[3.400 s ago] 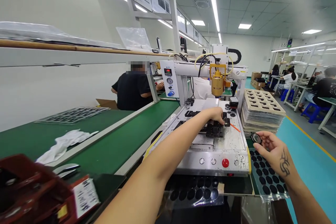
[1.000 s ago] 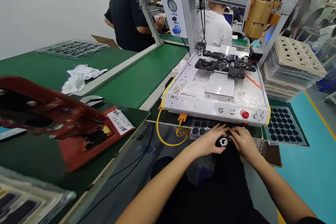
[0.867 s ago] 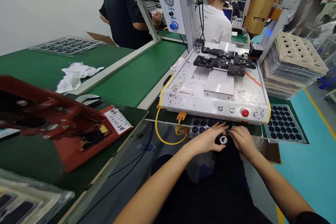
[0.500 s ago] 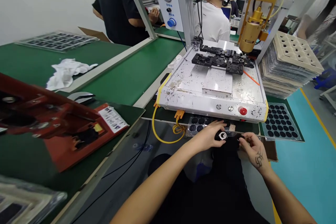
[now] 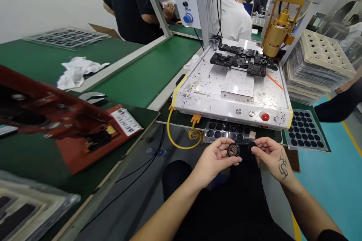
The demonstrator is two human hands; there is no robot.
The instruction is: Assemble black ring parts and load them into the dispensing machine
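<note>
Hands [image 5: 219,156] pinching round part [image 5: 233,150]; black disc [image 5: 251,146], apart

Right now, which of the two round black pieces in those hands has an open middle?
The ring in the left hand: its dark rim surrounds a paler opening, whereas the disc in the right hand looks solid.

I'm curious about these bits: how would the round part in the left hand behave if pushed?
The round part looks stiff, showing no bend in the left hand. Its round rim could let it roll on edge. Being small, it's probably light.
</note>
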